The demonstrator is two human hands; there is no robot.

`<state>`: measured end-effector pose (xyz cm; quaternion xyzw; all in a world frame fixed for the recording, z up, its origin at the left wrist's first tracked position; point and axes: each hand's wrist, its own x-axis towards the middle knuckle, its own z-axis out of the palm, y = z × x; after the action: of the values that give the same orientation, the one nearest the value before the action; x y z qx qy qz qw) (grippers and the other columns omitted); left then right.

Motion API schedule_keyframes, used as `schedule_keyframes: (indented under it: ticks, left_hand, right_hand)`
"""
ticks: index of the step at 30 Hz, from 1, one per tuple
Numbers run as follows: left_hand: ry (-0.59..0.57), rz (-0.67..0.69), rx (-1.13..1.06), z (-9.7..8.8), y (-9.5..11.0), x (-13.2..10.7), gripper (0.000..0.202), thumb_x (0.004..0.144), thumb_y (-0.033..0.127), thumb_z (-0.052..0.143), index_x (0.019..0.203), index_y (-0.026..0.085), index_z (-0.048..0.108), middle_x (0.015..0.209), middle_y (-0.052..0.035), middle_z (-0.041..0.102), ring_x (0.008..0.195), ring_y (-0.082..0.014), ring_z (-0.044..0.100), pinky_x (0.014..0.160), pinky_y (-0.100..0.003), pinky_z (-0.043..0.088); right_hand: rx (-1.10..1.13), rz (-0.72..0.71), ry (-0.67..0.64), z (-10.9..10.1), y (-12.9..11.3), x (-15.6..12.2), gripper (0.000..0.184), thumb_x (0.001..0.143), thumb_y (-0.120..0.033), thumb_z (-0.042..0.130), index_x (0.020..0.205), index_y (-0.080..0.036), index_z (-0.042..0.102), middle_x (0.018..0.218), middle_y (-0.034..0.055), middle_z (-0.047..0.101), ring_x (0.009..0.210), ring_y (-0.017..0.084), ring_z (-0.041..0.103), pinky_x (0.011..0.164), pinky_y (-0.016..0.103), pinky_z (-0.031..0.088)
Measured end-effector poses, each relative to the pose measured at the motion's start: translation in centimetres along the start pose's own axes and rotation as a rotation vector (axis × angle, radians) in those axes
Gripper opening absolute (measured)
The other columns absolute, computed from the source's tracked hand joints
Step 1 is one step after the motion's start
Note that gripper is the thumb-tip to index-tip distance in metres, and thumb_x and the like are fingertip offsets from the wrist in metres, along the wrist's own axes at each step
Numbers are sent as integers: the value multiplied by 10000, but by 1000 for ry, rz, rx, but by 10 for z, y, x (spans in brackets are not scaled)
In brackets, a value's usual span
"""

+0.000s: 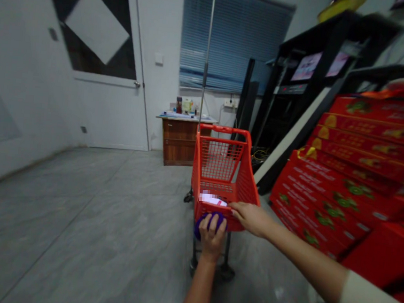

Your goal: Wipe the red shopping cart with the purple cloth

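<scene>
A small red shopping cart stands on the grey floor in front of me, its basket of red mesh. My left hand is closed round a round purple object just below the cart's near rim. My right hand rests on the near rim of the cart with its fingers curled over the edge. A white label lies inside the basket at the near end.
Stacked red fruit cartons rise at the right, close to the cart. A black shelving unit stands behind them. A wooden desk with bottles sits under the blinds at the back. A white door is at the left.
</scene>
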<state>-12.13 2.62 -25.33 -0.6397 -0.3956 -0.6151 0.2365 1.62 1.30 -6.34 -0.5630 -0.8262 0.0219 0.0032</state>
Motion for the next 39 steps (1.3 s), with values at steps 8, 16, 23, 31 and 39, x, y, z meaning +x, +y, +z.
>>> schedule_keyframes:
  ticks: [8,16,23,31,39]
  left_hand:
    - [-30,94,-10,5,-2,8,299,898,153,588,1132,311,686,1132,-61,671,1206,-229,543,1106,-499,398]
    - [16,114,-14,-5,-13,0,310,870,117,611,1135,258,687,1131,-79,669,1223,-230,537,1087,-457,431]
    - [38,33,28,-9,-21,-7,284,858,147,649,1113,267,684,1132,-91,640,1232,-252,516,1024,-463,471]
    - [79,-156,-62,-5,-7,25,246,896,201,615,1141,209,636,1219,-128,559,1192,-252,509,993,-441,468]
    - [60,-221,8,-9,-13,-4,186,899,200,603,1081,201,643,1137,-107,574,1114,-230,536,924,-408,500]
  right_hand:
    - [11,-44,46,4,15,-5,415,1018,-307,285,1288,-247,595,1177,76,716,1041,194,678,877,291,481]
    - [-55,-50,-5,2,-7,0,427,1023,-348,270,1350,-285,535,1180,78,714,986,218,694,780,299,488]
    - [-48,-261,100,5,3,4,364,1009,-288,329,1180,-202,638,1036,103,724,1001,201,628,1013,367,335]
    - [-144,-125,124,19,-17,21,347,1026,-289,314,1087,-192,641,897,88,735,832,175,653,878,329,299]
    - [-69,-273,95,8,-23,31,360,1020,-318,342,1227,-219,619,1018,88,726,963,184,633,898,330,338]
